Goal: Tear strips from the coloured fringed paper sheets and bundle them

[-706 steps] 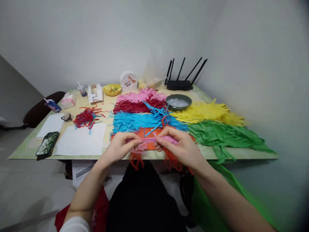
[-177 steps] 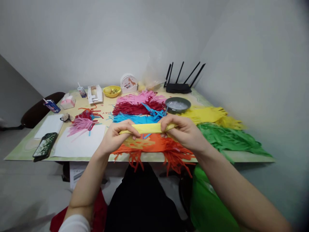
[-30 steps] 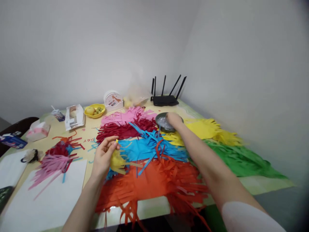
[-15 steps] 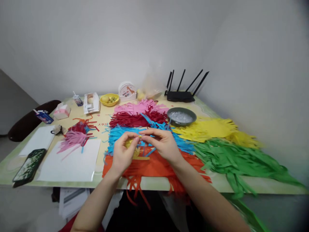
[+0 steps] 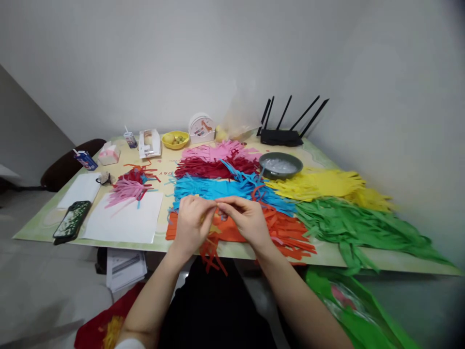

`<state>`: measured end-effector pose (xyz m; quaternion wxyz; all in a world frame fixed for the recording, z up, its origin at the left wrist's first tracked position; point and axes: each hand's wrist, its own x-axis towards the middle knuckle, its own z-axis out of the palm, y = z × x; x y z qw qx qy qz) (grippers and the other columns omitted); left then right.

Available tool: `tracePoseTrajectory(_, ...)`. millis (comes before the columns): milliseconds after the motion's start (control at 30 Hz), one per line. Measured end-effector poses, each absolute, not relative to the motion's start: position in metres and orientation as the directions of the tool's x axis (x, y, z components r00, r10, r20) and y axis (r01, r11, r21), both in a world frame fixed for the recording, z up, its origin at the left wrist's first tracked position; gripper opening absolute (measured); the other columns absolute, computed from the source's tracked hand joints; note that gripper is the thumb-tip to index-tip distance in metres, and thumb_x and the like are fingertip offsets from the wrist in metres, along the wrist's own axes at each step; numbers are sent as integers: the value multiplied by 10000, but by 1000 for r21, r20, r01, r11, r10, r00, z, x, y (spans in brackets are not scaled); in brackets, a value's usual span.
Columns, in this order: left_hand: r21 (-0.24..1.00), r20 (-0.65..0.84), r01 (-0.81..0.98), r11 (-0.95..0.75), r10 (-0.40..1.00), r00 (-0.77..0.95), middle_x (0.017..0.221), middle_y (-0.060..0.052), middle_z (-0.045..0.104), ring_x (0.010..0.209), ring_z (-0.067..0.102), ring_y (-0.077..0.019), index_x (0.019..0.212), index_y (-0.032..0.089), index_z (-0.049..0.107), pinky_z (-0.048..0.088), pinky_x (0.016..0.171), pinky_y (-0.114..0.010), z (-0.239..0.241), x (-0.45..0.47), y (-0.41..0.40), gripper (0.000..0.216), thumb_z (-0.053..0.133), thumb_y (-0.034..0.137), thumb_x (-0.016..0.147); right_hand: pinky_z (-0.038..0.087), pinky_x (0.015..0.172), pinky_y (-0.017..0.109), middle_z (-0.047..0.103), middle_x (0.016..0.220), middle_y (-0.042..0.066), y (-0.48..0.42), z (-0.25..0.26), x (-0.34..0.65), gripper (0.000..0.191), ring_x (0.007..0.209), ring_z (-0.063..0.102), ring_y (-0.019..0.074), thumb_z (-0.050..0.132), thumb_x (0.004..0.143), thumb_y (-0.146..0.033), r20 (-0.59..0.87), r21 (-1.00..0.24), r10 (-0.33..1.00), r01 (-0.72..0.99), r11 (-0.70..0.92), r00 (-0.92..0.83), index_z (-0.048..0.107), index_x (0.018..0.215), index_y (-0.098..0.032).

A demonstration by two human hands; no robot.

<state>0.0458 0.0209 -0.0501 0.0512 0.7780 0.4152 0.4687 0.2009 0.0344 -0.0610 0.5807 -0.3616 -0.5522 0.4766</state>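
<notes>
My left hand (image 5: 193, 222) and my right hand (image 5: 249, 222) meet at the fingertips above the fringed sheets, both closed in a pinch. A little yellow strip (image 5: 215, 234) shows below the left fingers; most of what they hold is hidden. Whatever the right fingertips pinch is too small to make out. Under the hands lies an orange fringed sheet (image 5: 232, 231), some of its strips hanging over the table edge. Just beyond is a blue fringed sheet (image 5: 203, 188), then a dark red one (image 5: 203, 167) and a pink one (image 5: 203, 153).
Yellow fringe (image 5: 327, 184) and green fringe (image 5: 356, 228) spread to the right, near a grey bowl (image 5: 280, 166). A black router (image 5: 281, 137) stands at the back. Leftward lie a pink tassel bunch (image 5: 125, 190), white sheets (image 5: 123, 225) and a phone (image 5: 72, 220). A green bag (image 5: 366, 310) is below the table.
The view has tilted down and shifted left, showing more floor. My hands stay together, with the fingertips closer; the yellow strips between them are less visible now.
</notes>
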Motion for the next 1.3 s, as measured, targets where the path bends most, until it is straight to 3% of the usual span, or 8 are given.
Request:
tracePoseTrajectory(100,496,660,590,-638,718,221,812,-41,681,814,580,-185,884,196,637,418,784,-332,-57,46,13,109,535,197,924,541,637,277,722,770,22,25,-65,204,145,623,628,126,702,807,-286,371,-929,925,-41,368,-85,787,912,-233)
tracePoseTrajectory(233,664,584,506,-550,805,109,843,-41,683,830,604,-178,885,188,630,442,777,-310,-68,53,-4,97,542,205,922,530,814,302,703,924,36,5,-71,203,182,882,650,161,650,855,-224,462,-885,885,23,464,-63,775,976,-275)
tracePoseTrajectory(433,908,374,240,-345,923,-89,831,-26,670,782,650,-147,884,177,629,503,731,-242,-80,64,-28,102,625,279,876,544,761,278,689,900,18,-20,-85,191,101,834,652,154,684,830,-246,293,-938,953,-170,302,79,715,926,-242)
tracePoseTrajectory(633,918,357,194,-344,933,-34,884,-28,689,845,670,-138,934,184,641,512,778,-222,-85,63,-36,79,622,232,874,521,754,262,636,845,11,-17,-91,193,83,822,620,147,714,792,-272,207,-934,978,-292,205,23,675,839,-216)
tracePoseTrajectory(800,942,311,151,-301,950,-45,934,-39,680,886,677,-140,962,188,602,518,809,-234,-96,64,-36,74,579,209,895,500,757,266,602,898,27,-18,-88,201,55,875,601,159,717,796,-252,250,-959,964,-164,233,-92,689,833,-222)
tracePoseTrajectory(933,981,194,1,-194,981,-27,933,-32,667,890,677,-141,988,195,588,510,814,-234,-96,61,-37,133,628,247,871,481,785,284,617,891,31,-18,-86,207,15,894,592,165,702,820,-239,273,-960,954,-98,263,-119,715,828,-238)
tracePoseTrajectory(1167,951,44,-309,-18,996,79,762,-3,651,746,632,-116,731,161,584,482,730,-219,-91,55,-35,234,775,296,746,478,728,296,583,819,22,-17,-89,202,56,813,585,164,783,736,-268,177,-945,966,-307,114,-186,741,738,-231)
tracePoseTrajectory(1300,903,0,-428,44,995,103,742,1,689,722,660,-125,760,170,602,501,717,-233,-97,54,-33,233,793,298,723,477,664,284,564,825,13,-17,-88,196,57,728,577,142,762,757,-264,170,-923,973,-370,103,-155,725,747,-222)
